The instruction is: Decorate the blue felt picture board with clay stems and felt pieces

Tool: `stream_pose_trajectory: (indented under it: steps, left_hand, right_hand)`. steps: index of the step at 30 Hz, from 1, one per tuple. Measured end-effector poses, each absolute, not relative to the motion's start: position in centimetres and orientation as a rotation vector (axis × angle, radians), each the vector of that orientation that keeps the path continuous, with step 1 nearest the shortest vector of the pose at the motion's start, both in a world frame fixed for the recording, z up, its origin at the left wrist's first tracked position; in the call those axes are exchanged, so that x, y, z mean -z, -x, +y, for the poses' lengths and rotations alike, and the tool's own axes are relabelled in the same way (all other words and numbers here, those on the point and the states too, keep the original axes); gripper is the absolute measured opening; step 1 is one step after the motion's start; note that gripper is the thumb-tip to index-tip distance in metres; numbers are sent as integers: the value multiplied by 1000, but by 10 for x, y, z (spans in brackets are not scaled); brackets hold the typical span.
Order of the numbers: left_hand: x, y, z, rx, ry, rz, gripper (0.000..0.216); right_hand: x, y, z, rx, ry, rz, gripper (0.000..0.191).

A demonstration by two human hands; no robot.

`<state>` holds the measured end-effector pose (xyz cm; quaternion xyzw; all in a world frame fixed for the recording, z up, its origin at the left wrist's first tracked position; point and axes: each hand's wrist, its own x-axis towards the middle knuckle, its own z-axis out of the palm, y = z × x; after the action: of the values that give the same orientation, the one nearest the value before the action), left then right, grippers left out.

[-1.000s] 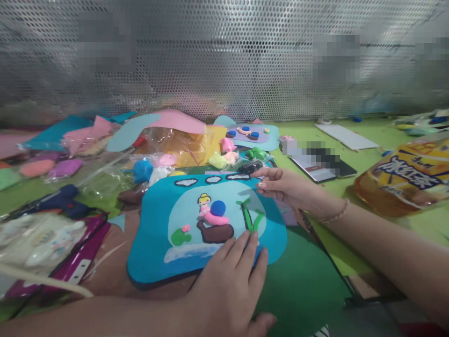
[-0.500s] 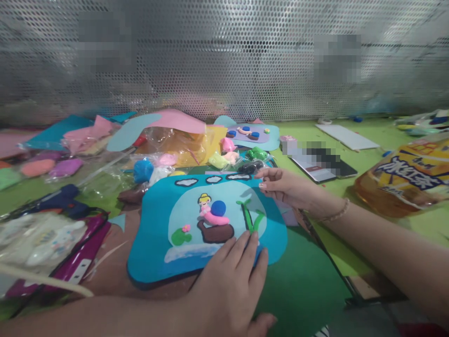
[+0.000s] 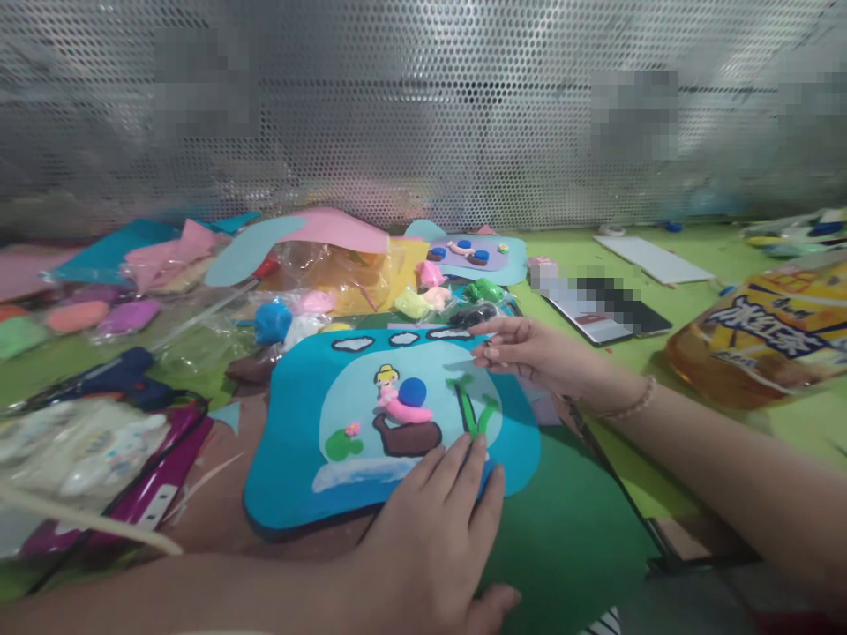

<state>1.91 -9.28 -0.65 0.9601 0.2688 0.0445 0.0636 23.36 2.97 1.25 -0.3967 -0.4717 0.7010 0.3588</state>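
Note:
A blue foam craft board [image 3: 291, 467] lies in front of me, with a light blue panel, a clay girl figure [image 3: 387, 388], a blue ball, a brown shape, green stems and white clouds along its top. My left hand [image 3: 430, 538] lies flat on the board's near right corner, fingers stretched out. My right hand [image 3: 529, 353] rests at the board's upper right edge, fingers curled together and pinching at the edge by the rightmost cloud [image 3: 450, 334]. What it pinches is too small to make out.
Bags of coloured clay [image 3: 284, 319] and foam sheets [image 3: 331, 231] crowd the back. A second small craft board [image 3: 476, 256] lies behind. A glue gun [image 3: 119, 377] and magenta folder [image 3: 152, 485] sit left, a phone [image 3: 615, 313] and yellow bag [image 3: 760, 339] right. A perforated metal wall stands behind.
My right hand has shifted slightly left along the board's top edge. My left hand stays flat on the board.

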Motion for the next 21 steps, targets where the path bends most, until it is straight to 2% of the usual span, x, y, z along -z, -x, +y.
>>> stream_pose_trajectory:
  steps: [5, 16, 19, 21]
  left_hand:
    - [6, -18, -94, -146, -2865, 830, 67]
    - [1, -18, -99, -198, -2742, 832, 70]
    - [-6, -20, -99, -416, -2379, 858, 72]
    - [-15, -22, -93, -649, -1835, 856, 66]
  right_hand:
    - [-11, -231, 27, -1716, 992, -1257, 22]
    - [-12, -227, 27, -1615, 1042, -1321, 23]
    - [-18, -224, 23, -1449, 1062, -1475, 22]
    - [-28, -219, 14, -1262, 1063, -1591, 20]
